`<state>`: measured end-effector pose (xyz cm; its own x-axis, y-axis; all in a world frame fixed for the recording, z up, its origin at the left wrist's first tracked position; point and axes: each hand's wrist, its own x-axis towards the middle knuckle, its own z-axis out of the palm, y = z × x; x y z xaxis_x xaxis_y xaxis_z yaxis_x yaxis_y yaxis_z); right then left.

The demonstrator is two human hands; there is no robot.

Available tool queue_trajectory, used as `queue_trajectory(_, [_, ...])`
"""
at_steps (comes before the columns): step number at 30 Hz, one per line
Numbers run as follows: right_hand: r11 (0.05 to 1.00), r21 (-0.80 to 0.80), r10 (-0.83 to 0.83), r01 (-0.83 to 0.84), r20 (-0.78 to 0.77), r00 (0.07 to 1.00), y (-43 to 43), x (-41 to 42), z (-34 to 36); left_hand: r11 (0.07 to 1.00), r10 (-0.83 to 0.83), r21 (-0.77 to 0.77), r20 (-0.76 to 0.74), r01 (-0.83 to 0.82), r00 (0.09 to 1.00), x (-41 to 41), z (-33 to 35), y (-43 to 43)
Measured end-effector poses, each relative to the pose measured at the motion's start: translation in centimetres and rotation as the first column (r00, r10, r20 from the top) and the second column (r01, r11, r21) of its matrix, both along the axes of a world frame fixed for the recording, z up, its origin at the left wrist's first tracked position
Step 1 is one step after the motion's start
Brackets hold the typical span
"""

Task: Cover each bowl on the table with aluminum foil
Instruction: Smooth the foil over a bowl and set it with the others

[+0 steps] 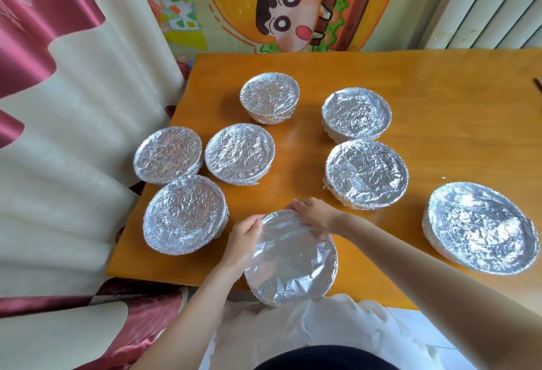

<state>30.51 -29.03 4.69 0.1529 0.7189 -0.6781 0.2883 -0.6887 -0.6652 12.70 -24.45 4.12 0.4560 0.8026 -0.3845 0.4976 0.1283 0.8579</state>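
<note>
**A:** What is the person doing at this moment?

**B:** The person is closing the foil (289,249) over the near bowl (296,287). The left hand (246,240) is pinching the foil edge at the far-left part of this bowl's rim, with curled fingers. The right hand (313,217) is gripping the foil at the far part of the rim, with fingers bent over it.

**A:** Where is this bowl lying?

**B:** The desk (440,100) is lying under its far half. Its near half seems to be hanging past the desk edge, above the person's lap.

**A:** How should the step be going?

**B:** I am judging that the hands should be working around this bowl's rim in small steps. One hand should be folding the edge down while the other is holding the sheet tight. Otherwise the foil may be tearing or lifting.

**A:** And how is it looking?

**B:** It is looking smooth and shiny, with only a few long creases. Seven other bowls (184,214) are standing beyond, left and right of this bowl, all wearing more crumpled foil.
</note>
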Motion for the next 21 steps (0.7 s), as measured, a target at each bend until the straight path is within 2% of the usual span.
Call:
queue_trajectory(5, [0.997, 0.002, 0.072, -0.072, 0.074, 0.995, 0.1, -0.4, -0.7, 0.997, -0.009, -0.074, 0.052, 0.013, 0.999, -0.4, -0.2, 0.0])
queue_trajectory(10, [0.999, 0.01, 0.042, -0.042, 0.008, 0.999, -0.3, 0.2, -0.8, 0.995, -0.064, -0.069, 0.033, 0.066, 0.997, -0.4, -0.3, -0.1])
queue_trajectory(17, [0.987, 0.064, 0.136, -0.145, 0.133, 0.982, 0.4, 0.6, 0.4, 0.991, -0.121, -0.044, 0.057, 0.123, 0.991, 0.9, 0.5, 0.5])
queue_trajectory(21, [0.99, 0.06, 0.12, -0.127, 0.106, 0.987, 0.1, 1.0, 0.6, 0.985, -0.161, -0.056, 0.062, 0.164, 0.985, 1.1, 0.6, 0.6])
